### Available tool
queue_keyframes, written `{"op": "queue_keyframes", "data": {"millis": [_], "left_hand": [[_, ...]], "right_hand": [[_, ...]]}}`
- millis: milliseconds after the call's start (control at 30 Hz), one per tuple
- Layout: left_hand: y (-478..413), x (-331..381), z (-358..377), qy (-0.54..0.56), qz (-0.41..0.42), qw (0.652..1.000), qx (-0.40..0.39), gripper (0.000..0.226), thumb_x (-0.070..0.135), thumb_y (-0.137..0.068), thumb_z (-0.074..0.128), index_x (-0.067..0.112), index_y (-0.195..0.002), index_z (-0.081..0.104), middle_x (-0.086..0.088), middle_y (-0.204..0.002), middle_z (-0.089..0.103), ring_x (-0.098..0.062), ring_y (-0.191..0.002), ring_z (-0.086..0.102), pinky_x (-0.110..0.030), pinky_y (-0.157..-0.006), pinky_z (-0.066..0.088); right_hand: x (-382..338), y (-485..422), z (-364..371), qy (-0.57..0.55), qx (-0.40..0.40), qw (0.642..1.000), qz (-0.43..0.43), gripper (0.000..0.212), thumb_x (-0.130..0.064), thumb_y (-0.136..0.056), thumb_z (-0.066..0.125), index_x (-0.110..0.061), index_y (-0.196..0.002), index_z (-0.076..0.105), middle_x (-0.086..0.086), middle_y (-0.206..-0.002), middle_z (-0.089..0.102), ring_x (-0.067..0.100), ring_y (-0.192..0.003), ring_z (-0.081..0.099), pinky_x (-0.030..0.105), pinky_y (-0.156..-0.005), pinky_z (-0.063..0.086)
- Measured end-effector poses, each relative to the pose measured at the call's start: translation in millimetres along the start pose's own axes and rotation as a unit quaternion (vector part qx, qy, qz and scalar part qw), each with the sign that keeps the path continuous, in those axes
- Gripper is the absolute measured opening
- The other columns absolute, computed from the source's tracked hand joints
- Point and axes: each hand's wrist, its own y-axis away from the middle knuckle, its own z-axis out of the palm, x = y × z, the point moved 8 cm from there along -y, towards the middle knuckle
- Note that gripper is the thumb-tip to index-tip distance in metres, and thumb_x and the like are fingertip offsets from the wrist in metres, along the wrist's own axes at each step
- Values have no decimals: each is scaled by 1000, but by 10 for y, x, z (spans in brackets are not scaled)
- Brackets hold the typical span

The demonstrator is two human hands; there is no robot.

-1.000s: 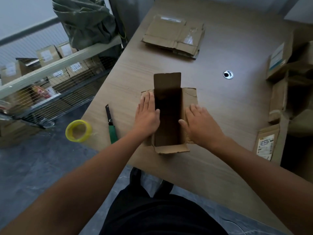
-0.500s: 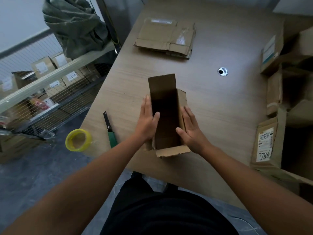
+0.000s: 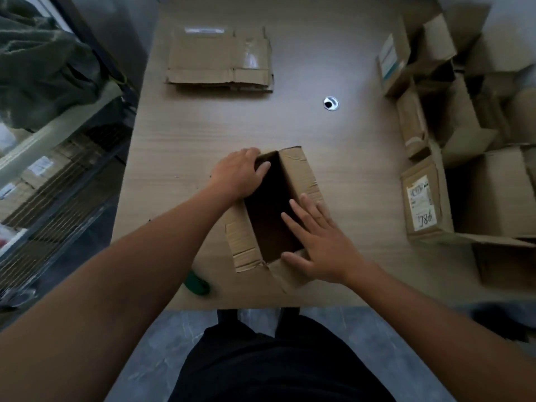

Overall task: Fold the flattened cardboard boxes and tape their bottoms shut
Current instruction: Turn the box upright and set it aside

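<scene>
A cardboard box [image 3: 298, 178] stands open-side up at the middle of the table [image 3: 203, 132]. The left hand [image 3: 236, 177] curls its fingers [image 3: 262, 169] over the box's rim at 11 o'clock. The right hand [image 3: 322, 245] lies flat on the flap at 4 o'clock. A stack of flattened boxes [image 3: 217, 59] lies at 12 o'clock, assembled boxes [image 3: 426, 198] crowd 3 o'clock, and a green handle [image 3: 197, 282] shows at 7 o'clock.

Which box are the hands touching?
The open box at the near edge of the table: the left hand and right hand are on it. The flattened stack and the boxes at right go untouched.
</scene>
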Motion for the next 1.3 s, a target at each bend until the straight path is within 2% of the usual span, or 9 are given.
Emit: {"op": "queue_keyframes", "data": {"millis": [200,367,500,567,667,767,933,1133,1300], "left_hand": [[29,7,-47,0,11,1000,17,52,59,-101,33,22,-129,56,-6,-118,68,-31,-105,64,-41,-81,46],[-11,-102,-137,3,29,997,-73,43,51,-100,46,22,-127,60,-9,-121,68,-32,-107,61,-38,-80,46],[170,-292,-199,75,4,983,-168,70,42,-92,67,22,-154,40,-10,-142,58,-33,-128,55,-41,-106,45],[329,-289,-98,87,1,980,-180,66,36,-92,66,20,-152,43,-12,-144,57,-33,-128,54,-40,-106,43],[565,-118,49,101,-8,981,-162,58,36,-91,64,17,-144,52,-11,-134,63,-33,-117,60,-42,-97,49],[812,214,242,166,-28,971,-168,60,38,-89,65,17,-144,53,-8,-123,68,-29,-103,66,-43,-89,57],[1214,1004,710,250,-64,950,-174,48,40,-89,67,17,-129,52,-8,-104,68,-27,-88,69,-50,-80,61],[1468,2047,1175,338,-119,917,-177,46,42,-86,72,16,-113,47,-11,-102,64,-29,-86,69,-52,-75,62],[1613,2679,1439,329,-164,915,-167,45,39,-92,71,14,-116,43,-8,-102,59,-25,-87,65,-41,-66,60]], "right_hand": [[-30,37,72,-63,169,983,42,81,-57,-94,55,-2,-152,41,20,-163,29,34,-154,20,59,-120,25],[-96,190,-84,-1,222,968,115,74,-44,-93,60,-3,-152,42,18,-162,32,34,-154,21,61,-121,21],[-44,826,-337,-93,319,867,370,76,-37,-90,62,-9,-154,32,17,-161,31,32,-154,21,56,-124,20],[-87,1120,-167,-185,268,818,474,85,-43,-91,61,-17,-160,17,17,-164,23,33,-152,22,53,-121,27],[-165,1420,71,-298,165,773,535,93,-37,-95,62,-24,-163,0,12,-167,14,31,-150,26,46,-113,34],[106,1779,-43,-350,172,738,551,84,-29,-100,57,-22,-163,3,8,-166,25,28,-147,35,40,-113,35],[753,2549,-439,-209,189,786,550,72,-27,-100,58,-18,-160,20,13,-156,39,30,-137,45,48,-108,42],[1577,3347,-693,-117,184,833,508,70,-25,-102,54,-14,-161,17,17,-162,26,29,-154,16,48,-120,27],[2119,3701,-533,-135,159,845,492,71,-26,-104,49,-14,-162,9,14,-167,15,26,-156,8,46,-122,24]]}}
